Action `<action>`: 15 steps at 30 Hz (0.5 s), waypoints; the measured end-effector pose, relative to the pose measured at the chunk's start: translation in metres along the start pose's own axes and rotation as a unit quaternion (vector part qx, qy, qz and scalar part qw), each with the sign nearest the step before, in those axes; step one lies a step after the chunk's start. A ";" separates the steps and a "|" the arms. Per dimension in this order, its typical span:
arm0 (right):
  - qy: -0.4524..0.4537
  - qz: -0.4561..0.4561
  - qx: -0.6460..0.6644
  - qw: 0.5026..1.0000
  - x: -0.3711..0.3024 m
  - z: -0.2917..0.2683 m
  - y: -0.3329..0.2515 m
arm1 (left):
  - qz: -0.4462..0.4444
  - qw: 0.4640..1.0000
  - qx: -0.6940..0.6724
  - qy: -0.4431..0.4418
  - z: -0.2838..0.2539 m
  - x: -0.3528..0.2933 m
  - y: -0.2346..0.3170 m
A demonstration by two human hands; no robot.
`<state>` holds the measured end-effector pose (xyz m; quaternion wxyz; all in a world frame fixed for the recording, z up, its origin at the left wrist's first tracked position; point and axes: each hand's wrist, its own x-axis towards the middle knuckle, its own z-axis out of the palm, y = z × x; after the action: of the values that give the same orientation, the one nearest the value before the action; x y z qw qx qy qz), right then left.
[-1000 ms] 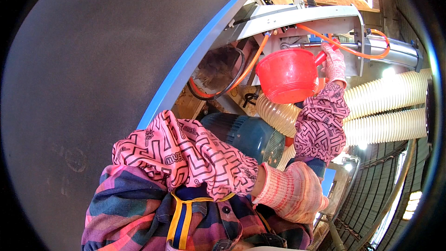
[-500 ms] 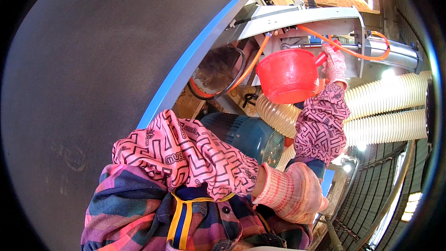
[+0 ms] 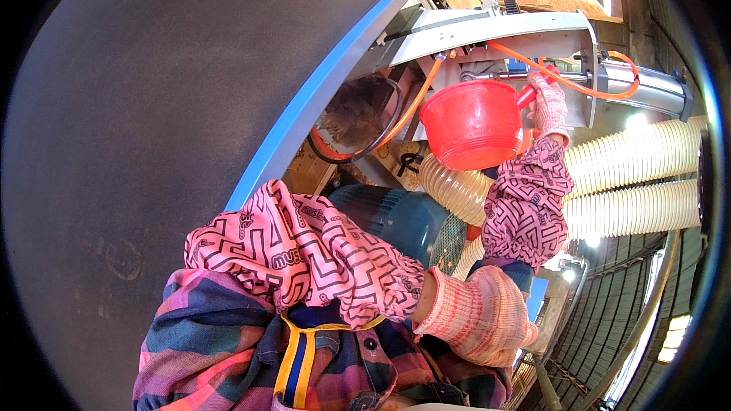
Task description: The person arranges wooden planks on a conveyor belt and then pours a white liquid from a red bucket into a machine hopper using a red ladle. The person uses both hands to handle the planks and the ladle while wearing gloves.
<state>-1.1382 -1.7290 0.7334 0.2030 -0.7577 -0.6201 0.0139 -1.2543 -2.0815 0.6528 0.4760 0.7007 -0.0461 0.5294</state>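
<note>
My right hand (image 3: 548, 103), in a pink knitted glove, is raised and shut on the handle of a red plastic scoop pail (image 3: 472, 122). The pail is held up against the underside of a grey machine housing (image 3: 495, 30), beside an orange air tube (image 3: 567, 82). My left hand (image 3: 476, 316), also gloved, is curled into a fist low in the picture, just below a blue motor (image 3: 403, 221). Nothing shows in that fist. Both forearms wear pink patterned sleeves.
A large grey curved panel (image 3: 152, 106) with a blue edge (image 3: 320, 99) fills the left. Two cream corrugated hoses (image 3: 640, 183) run right, under a silver air cylinder (image 3: 647, 87). A dark opening with black and orange cables (image 3: 358, 118) lies left of the pail.
</note>
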 end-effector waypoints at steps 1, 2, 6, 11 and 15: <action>0.000 0.003 -0.002 1.000 0.000 0.000 -0.001 | 0.000 0.999 0.041 -0.027 -0.022 -0.001 0.009; 0.000 0.006 -0.003 1.000 0.000 0.000 -0.002 | -0.001 0.995 0.082 -0.054 -0.039 -0.001 0.015; 0.000 0.013 -0.007 1.000 0.000 0.000 -0.001 | -0.002 0.989 0.122 -0.082 -0.041 -0.001 0.013; -0.009 0.016 -0.014 1.000 -0.001 -0.001 -0.004 | -0.002 0.997 0.032 -0.067 -0.024 0.002 0.004; -0.011 0.013 -0.012 1.000 0.002 -0.002 -0.001 | 0.000 0.996 0.050 -0.074 -0.032 0.000 0.008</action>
<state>-1.1387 -1.7276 0.7357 0.1872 -0.7676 -0.6127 0.0172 -1.2806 -2.0628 0.6571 0.4358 0.7611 -0.0548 0.4773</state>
